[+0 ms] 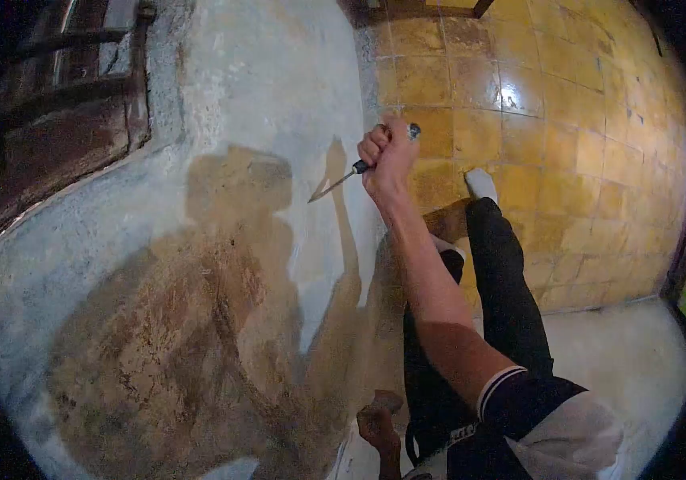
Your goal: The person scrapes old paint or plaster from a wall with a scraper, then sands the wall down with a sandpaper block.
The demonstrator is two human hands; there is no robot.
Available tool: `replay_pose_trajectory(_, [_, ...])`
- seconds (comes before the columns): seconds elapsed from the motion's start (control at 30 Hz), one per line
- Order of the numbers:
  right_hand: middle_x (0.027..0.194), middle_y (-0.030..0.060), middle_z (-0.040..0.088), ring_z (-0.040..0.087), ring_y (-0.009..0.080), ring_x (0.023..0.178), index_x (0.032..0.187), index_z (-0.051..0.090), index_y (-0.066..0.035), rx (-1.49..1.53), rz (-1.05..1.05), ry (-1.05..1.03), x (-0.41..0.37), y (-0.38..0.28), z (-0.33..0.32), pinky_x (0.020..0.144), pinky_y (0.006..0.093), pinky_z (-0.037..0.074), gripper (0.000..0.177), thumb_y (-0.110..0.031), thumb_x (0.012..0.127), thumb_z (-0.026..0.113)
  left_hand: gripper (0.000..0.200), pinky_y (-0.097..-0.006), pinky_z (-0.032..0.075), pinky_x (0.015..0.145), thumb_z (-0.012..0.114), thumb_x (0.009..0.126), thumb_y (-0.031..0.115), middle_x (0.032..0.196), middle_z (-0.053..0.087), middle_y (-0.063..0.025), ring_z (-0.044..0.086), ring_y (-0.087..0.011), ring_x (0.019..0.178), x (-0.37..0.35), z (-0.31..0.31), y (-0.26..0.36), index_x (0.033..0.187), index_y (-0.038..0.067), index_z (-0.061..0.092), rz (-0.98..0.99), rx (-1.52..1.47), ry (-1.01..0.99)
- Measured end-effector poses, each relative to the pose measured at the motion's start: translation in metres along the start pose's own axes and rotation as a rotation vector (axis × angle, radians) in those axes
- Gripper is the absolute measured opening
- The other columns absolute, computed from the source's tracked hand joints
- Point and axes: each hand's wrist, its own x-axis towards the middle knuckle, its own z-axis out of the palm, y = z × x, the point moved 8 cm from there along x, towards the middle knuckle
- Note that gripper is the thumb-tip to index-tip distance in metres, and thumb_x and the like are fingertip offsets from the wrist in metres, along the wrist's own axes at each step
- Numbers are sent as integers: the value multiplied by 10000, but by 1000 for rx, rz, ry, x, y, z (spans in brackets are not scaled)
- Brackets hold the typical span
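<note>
My right hand (391,158) reaches forward along the wall, fingers wrapped around the dark handle of a hand tool with a narrow, pointed metal blade (328,189). The handle's butt end sticks out past the thumb side, and the blade angles down-left over the pale wall (271,80). Low in the view, close to my body, my left hand (379,428) is curled closed; what it holds, if anything, I cannot make out. A large shadow of my head and arm falls across the wall, over a patch of brown, worn surface (167,376).
Yellow-brown floor tiles (551,160) run along the wall's foot. My dark-trousered legs (507,272) stretch over them, with a light-coloured foot (481,184) at the end. At upper left is a dark wooden frame (79,120) with bars. A pale surface (623,344) borders the tiles at lower right.
</note>
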Motion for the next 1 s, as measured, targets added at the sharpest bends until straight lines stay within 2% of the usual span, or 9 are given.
replay_pose_trajectory(0.1, [506,-65,278,261,79,398,650,355,-174,-15,56,-78,6,-8,7,365,246,202,320,-236,911,530,279,-313,461,791,737,801,147,905,551,-30,533,-143,864,-1,7,1,959,41,533,-49,197,-3])
replay_pose_trajectory(0.3, [515,-56,328,305,84,393,700,408,-158,-56,75,-16,7,23,6,357,264,231,253,-208,889,569,262,-323,458,787,722,802,145,912,558,-53,535,-146,856,-5,19,4,948,36,533,-169,-33,37])
replay_pose_trajectory(0.37, [512,-55,333,315,83,396,706,408,-148,-101,181,-144,0,23,20,357,263,238,251,-209,892,566,235,-325,458,799,702,812,126,915,560,-59,538,-153,863,-6,12,-11,947,33,533,-88,25,-45])
replay_pose_trajectory(0.5, [518,-43,355,330,88,401,727,409,-134,134,14,-149,19,-27,9,355,277,275,230,-195,902,544,194,-325,456,806,672,831,103,906,556,-59,539,-160,860,-8,20,12,938,29,527,82,352,-6])
replay_pose_trajectory(0.57, [517,-53,354,345,86,413,695,394,-145,-339,23,-24,-13,32,16,365,287,302,262,-197,922,513,195,-321,457,801,670,835,111,909,553,-56,538,-163,860,-11,21,2,934,29,523,47,175,-12])
replay_pose_trajectory(0.63, [527,-45,368,375,88,434,703,370,-151,-391,72,-87,-24,45,14,382,286,328,279,-191,944,504,198,-320,459,795,672,837,116,915,553,-55,538,-166,865,-15,31,4,934,29,523,25,69,-36])
replay_pose_trajectory(0.73, [535,-38,369,395,89,449,693,352,-148,135,59,-131,10,-1,-19,380,275,320,310,-148,927,556,203,-324,465,795,679,833,108,929,555,-58,541,-169,880,-18,42,19,941,26,527,-24,-7,-44])
replay_pose_trajectory(0.83, [531,-49,365,388,84,444,666,365,-147,-104,-118,118,-6,17,-8,380,263,304,322,-152,922,561,212,-327,469,808,687,829,91,943,560,-63,548,-169,896,-23,29,1,950,18,530,-78,-86,-20])
replay_pose_trajectory(1.0, [526,-51,320,294,69,406,751,420,-140,-81,-69,-48,-8,-13,7,363,244,217,222,-185,933,540,260,-328,475,821,711,823,117,959,567,-70,553,-165,888,-22,44,-9,971,0,532,7,34,-55])
